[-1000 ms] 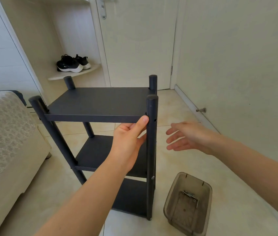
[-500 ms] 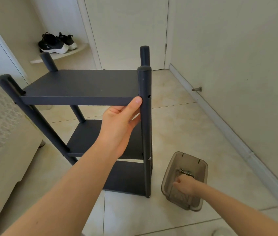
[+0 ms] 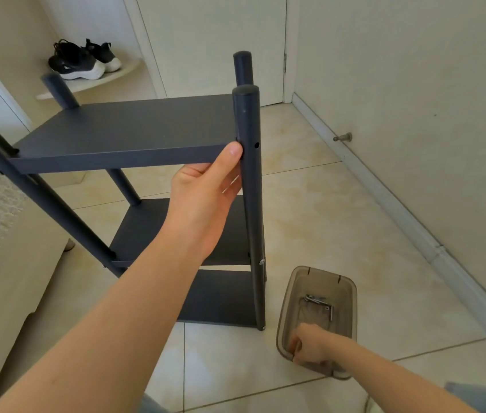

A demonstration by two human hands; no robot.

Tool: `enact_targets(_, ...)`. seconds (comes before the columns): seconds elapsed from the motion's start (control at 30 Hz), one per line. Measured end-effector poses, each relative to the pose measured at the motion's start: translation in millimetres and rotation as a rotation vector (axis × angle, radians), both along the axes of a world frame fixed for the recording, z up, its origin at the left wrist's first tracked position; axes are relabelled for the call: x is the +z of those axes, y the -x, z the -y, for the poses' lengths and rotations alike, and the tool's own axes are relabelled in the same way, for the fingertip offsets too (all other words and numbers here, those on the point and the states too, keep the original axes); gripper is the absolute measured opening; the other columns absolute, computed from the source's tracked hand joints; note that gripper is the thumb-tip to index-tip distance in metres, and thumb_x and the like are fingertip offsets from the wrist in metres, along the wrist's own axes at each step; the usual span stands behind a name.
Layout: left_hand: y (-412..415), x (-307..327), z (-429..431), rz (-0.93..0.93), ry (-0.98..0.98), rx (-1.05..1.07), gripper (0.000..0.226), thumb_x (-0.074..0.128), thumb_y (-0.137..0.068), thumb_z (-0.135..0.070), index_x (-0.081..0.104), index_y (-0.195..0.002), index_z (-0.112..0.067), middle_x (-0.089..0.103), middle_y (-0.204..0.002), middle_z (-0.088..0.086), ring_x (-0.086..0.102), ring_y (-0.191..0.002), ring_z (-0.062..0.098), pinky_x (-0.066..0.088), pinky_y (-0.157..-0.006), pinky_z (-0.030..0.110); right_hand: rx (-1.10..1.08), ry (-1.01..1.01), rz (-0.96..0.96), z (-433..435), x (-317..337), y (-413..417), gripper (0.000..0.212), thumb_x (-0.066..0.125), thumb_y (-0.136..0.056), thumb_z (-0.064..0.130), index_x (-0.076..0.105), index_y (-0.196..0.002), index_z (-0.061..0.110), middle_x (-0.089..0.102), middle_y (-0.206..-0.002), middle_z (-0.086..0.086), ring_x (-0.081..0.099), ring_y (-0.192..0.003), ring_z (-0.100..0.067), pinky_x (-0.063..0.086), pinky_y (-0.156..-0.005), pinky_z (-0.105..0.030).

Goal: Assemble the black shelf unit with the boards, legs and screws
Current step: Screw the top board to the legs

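The black shelf unit stands on the tiled floor with three boards between four round legs. My left hand (image 3: 203, 198) grips the front edge of the top board (image 3: 134, 126), thumb on the edge, right beside the front right leg (image 3: 252, 204). That leg shows an open screw hole (image 3: 256, 145) at board height. Low at the right, my right hand (image 3: 310, 344) reaches into a brown see-through bin (image 3: 352, 293), fingers curled and pinching what looks like a screw. More screws (image 3: 319, 302) lie further back in the bin.
A cream upholstered piece of furniture (image 3: 3, 263) runs along the left. Black sneakers (image 3: 83, 59) sit on a low corner shelf behind. A closed door (image 3: 215, 40) and a wall with a doorstop (image 3: 343, 137) bound the right side.
My right hand dropped from beside the front leg into the bin, then drew toward the bin's near end with fingers curled. My left hand stayed on the top board. The view tilted down.
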State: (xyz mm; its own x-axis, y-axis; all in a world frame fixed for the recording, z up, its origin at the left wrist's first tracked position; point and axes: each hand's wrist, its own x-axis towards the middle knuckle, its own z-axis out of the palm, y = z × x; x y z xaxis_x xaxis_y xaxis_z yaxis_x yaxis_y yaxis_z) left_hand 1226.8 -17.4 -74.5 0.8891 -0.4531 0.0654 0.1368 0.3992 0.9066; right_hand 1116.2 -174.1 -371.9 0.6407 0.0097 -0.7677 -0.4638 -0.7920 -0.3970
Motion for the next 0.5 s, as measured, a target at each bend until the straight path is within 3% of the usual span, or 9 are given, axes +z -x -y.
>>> enact_targets(0.13,2.9,0.9,6.1,-0.014,0.015,0.023,0.016,0.061,-0.097,-0.016,0.071,-0.085,-0.016,0.076,-0.102,0.002,0.071,-0.104,0.018,0.056,-0.097,0.032,-0.011,-0.083,-0.079,-1.0,-4.2,4.0,0.029,0.062,-0.094,0.028,0.067,-0.120,0.018,0.065,-0.108,-0.001,0.062,-0.091,-0.020,0.057,-0.082,-0.032)
enact_targets(0.37,6.1,3.1,9.6,-0.026,-0.005,0.018,0.038,0.062,-0.096,-0.020,0.075,-0.061,-0.025,0.076,-0.097,-0.002,0.071,-0.106,0.017,0.054,-0.101,0.034,-0.163,0.056,0.083,16.6,-26.4,-3.5,0.027,0.054,-0.097,0.019,0.067,-0.118,0.008,0.068,-0.119,-0.010,0.064,-0.106,-0.024,0.053,-0.089,-0.032)
enact_targets(0.5,6.0,1.7,7.7,-0.022,0.012,0.001,0.031,0.064,-0.089,-0.023,0.072,-0.059,-0.024,0.076,-0.097,-0.003,0.070,-0.107,0.016,0.053,-0.102,0.034,-0.229,0.148,0.128,29.9,-37.5,-13.5,0.031,0.044,-0.103,0.018,0.054,-0.129,0.004,0.061,-0.127,-0.015,0.060,-0.113,-0.028,0.049,-0.093,-0.034)
